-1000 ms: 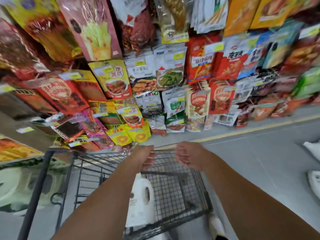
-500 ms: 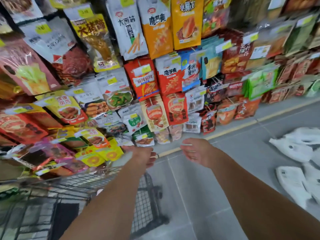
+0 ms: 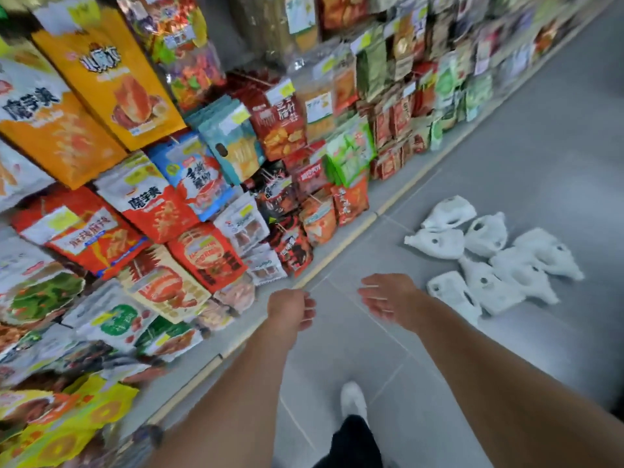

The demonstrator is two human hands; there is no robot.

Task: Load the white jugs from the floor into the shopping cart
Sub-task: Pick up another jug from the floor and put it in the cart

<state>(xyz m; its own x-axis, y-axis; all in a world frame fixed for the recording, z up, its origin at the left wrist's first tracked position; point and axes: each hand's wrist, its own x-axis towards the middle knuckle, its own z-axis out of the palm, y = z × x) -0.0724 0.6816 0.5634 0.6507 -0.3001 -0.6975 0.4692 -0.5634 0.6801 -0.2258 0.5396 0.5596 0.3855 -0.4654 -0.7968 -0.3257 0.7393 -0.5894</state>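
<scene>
Several white jugs (image 3: 489,255) lie on their sides in a loose heap on the grey floor at the right. My left hand (image 3: 292,309) hangs in mid-air with loosely curled fingers and holds nothing. My right hand (image 3: 388,298) is stretched forward, fingers relaxed, empty, just left of the nearest jug (image 3: 452,293). Both hands are above the floor and touch nothing. The shopping cart is out of view.
A shelf wall packed with snack bags (image 3: 175,184) runs along the left, with a pale base ledge (image 3: 337,246) at floor level. My white shoe (image 3: 353,398) stands on the floor tiles below my arms. Grey floor stretches on beyond the jugs.
My view has swung right, away from the cart, which left the frame. The heap of jugs has come into fuller view. Both empty hands moved off the cart toward the jugs.
</scene>
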